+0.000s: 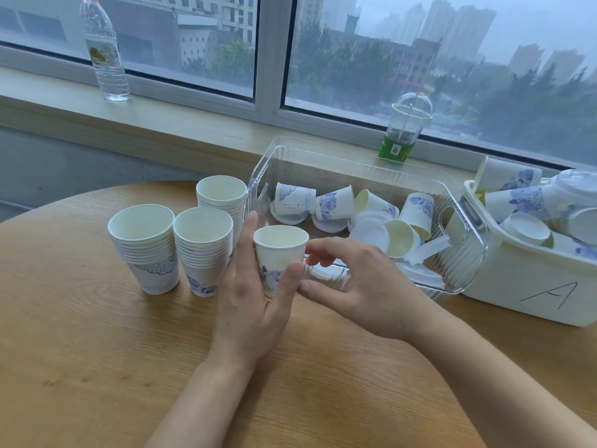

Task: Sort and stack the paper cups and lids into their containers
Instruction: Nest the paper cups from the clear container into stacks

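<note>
My left hand [248, 305] grips one white paper cup [279, 253] with a blue flower print, upright, thumb across its front and fingers behind it. My right hand [365, 286] hovers just right of the cup, its fingers loosely curved by the rim and wall, and it holds nothing. Three stacks of nested cups stand on the table to the left: one stack [143, 250], a second stack [203, 250] and a third stack [221, 202] behind them. The clear bin [355, 156] holds several loose cups and white lids [371, 231].
A white bin [517, 286] marked "A" at the right is heaped with cups and lids. On the windowsill stand a water bottle [105, 53] and a domed plastic drink cup [403, 130]. The wooden table [97, 367] spreads out in front of me.
</note>
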Available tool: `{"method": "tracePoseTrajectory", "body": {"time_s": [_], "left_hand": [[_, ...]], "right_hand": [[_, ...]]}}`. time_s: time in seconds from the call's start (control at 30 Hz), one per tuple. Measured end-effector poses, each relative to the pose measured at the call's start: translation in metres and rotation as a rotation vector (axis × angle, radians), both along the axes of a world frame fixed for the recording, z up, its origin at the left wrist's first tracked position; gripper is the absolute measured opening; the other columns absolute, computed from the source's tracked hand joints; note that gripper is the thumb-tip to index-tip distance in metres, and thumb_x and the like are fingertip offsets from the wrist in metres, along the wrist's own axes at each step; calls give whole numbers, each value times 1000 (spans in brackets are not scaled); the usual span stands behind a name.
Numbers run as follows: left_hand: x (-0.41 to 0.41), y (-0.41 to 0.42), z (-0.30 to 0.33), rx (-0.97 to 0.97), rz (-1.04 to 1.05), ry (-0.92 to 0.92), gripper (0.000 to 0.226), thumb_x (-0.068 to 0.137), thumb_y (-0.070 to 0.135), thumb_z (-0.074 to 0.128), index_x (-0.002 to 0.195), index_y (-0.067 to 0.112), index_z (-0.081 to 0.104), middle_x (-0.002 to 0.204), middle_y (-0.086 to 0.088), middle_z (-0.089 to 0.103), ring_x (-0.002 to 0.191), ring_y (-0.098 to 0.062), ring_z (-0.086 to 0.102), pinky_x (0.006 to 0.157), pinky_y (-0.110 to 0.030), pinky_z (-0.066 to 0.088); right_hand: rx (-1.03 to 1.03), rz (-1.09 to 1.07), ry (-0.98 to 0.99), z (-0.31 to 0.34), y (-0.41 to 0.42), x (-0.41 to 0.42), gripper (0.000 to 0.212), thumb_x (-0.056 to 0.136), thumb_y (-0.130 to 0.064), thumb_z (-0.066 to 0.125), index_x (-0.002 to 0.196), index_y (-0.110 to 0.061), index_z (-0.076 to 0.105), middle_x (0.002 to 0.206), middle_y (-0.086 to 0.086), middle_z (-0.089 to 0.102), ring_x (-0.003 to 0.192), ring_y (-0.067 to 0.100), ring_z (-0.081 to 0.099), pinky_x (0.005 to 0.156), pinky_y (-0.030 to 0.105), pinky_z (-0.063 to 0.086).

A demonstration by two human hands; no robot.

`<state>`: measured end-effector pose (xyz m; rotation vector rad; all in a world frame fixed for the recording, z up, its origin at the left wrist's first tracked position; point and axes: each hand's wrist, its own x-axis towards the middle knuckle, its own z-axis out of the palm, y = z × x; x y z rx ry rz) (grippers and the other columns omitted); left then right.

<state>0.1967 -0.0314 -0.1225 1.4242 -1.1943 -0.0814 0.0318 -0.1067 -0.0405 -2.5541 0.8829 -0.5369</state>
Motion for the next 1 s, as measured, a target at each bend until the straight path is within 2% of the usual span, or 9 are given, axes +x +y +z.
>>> {"method": "tracePoseTrajectory", "body": {"time_s": [0.1, 0.27, 0.4, 0.5, 0.63, 0.8, 0.9, 1.0], "left_hand": [[-1, 0, 2, 8, 26, 6, 87, 99, 66, 51, 163, 12, 29, 154, -7, 55, 142, -23, 54, 111, -44, 47], [-1, 0, 5, 36, 62, -4, 81, 97, 61, 56, 159, 12, 38, 152, -4, 57, 139, -19, 55, 109, -16, 39], [-1, 1, 6, 46, 86, -12, 81, 93, 63, 59, 155, 12, 45, 148, -2, 61, 134, -11, 56, 106, -2, 33], [0, 0, 6, 65, 97, -21, 81, 92, 65, 58, 153, 13, 47, 146, -1, 62, 132, -9, 56, 104, 0, 31], [0, 1, 6, 74, 104, -41, 80, 93, 65, 57, 153, 14, 47, 149, 1, 59, 135, -2, 50, 107, 0, 27], [1, 1, 7, 67, 98, -41, 78, 94, 63, 59, 152, 13, 48, 147, 3, 60, 133, 3, 49, 108, -2, 29], [0, 2, 7, 69, 97, -43, 78, 93, 64, 59, 151, 13, 48, 148, 4, 59, 135, -4, 52, 109, -2, 29], [0, 2, 7, 77, 99, -48, 79, 93, 65, 59, 151, 13, 50, 145, 7, 60, 133, -3, 53, 107, -1, 29]], "right_hand": [[-2, 29, 37, 1, -6, -3, 42, 91, -49, 75, 130, -34, 67, 109, -21, 67, 107, 1, 60, 97, 28, 48], [-84, -67, -53, 9, -47, 6, 34, 92, -44, 76, 124, -34, 71, 107, -19, 70, 100, 2, 63, 95, 32, 51], [-162, -169, -28, 11, -96, 34, 41, 92, -40, 76, 130, -29, 67, 118, -10, 69, 105, 9, 63, 98, 35, 49], [-180, -196, 73, 7, -127, 61, 54, 90, -40, 79, 139, -29, 60, 133, -6, 67, 121, 15, 60, 105, 35, 46], [-132, -213, 219, -1, -150, 90, 69, 86, -43, 82, 147, -36, 51, 147, -4, 56, 138, 23, 48, 115, 46, 40], [-190, -247, 282, -6, -155, 104, 69, 90, -32, 79, 152, -34, 47, 148, 1, 54, 141, 27, 43, 117, 46, 35], [-238, -261, 300, -10, -156, 108, 69, 91, -30, 77, 151, -34, 45, 146, 1, 56, 139, 27, 45, 115, 46, 34], [-261, -262, 315, -12, -157, 107, 69, 92, -30, 77, 152, -34, 43, 145, 1, 57, 138, 27, 45, 113, 45, 34]]}}
